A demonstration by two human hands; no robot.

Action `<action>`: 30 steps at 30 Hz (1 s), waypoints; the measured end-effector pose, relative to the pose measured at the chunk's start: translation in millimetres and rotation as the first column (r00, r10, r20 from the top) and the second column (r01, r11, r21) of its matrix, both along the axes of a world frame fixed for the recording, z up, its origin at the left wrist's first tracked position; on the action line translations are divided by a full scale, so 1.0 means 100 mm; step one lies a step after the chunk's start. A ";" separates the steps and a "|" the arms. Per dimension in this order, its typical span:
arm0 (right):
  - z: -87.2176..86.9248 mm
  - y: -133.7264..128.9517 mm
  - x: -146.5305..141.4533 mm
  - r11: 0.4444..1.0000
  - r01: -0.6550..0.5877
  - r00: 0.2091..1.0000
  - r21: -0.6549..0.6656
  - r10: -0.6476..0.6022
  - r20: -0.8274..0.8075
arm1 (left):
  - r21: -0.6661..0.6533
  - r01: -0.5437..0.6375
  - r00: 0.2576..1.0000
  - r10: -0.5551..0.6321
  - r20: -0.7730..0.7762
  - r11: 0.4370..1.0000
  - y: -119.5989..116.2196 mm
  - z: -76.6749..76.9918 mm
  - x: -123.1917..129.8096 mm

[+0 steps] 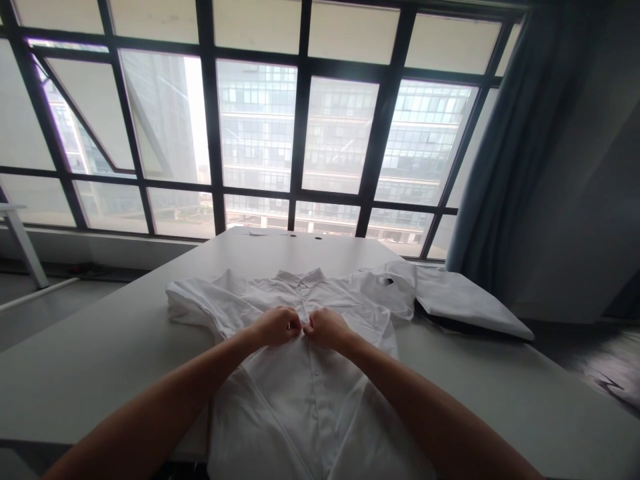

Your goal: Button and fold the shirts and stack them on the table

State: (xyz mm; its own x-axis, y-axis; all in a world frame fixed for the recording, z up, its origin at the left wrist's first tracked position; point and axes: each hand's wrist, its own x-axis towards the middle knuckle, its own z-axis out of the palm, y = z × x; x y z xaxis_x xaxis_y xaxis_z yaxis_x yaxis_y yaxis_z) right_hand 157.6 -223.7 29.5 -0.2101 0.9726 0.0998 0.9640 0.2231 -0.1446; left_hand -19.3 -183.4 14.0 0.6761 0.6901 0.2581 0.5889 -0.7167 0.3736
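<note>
A white collared shirt (300, 407) lies front side up, its collar toward the far end of the table and its lower part reaching the near edge. My left hand (277, 326) is closed, its fingers pinching the shirt's front placket below the collar. Right beside it, my right hand (326, 328) is also closed on the placket, knuckles up. Only a small gap separates the two hands. Buttons run down the front below them. The fingertips and the exact bit of cloth between them are partly hidden.
The shirt rests on a white table (125, 340). Folded white cloth (465, 300) with something dark under it lies at the right. Behind the table stand large dark-framed windows, with a blue-grey curtain (515, 153) on the right. Another white table's leg (25, 247) shows at far left.
</note>
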 end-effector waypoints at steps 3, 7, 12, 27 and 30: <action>-0.03 0.06 0.11 0.995 -0.033 0.977 -0.089 0.013 -0.214 | 0.002 -0.013 1.000 0.013 0.007 1.000 -0.02 -0.01 0.01; -0.07 0.10 0.23 0.947 -0.117 0.778 -0.299 -0.099 -0.620 | -0.043 -0.092 0.994 0.094 0.051 0.995 -0.07 -0.01 0.05; -0.09 0.07 0.21 0.935 -0.241 0.555 -0.259 -0.086 -0.828 | -0.158 -0.107 0.972 0.137 0.191 0.982 -0.11 -0.03 0.12; -0.23 0.16 0.28 0.951 -0.264 0.624 -0.162 0.040 -0.780 | -0.311 -0.068 0.893 0.197 0.405 0.948 -0.05 -0.16 0.16; -0.22 0.15 0.28 0.946 -0.267 0.655 -0.183 0.038 -0.755 | -0.302 -0.064 0.898 0.187 0.399 0.951 -0.04 -0.18 0.15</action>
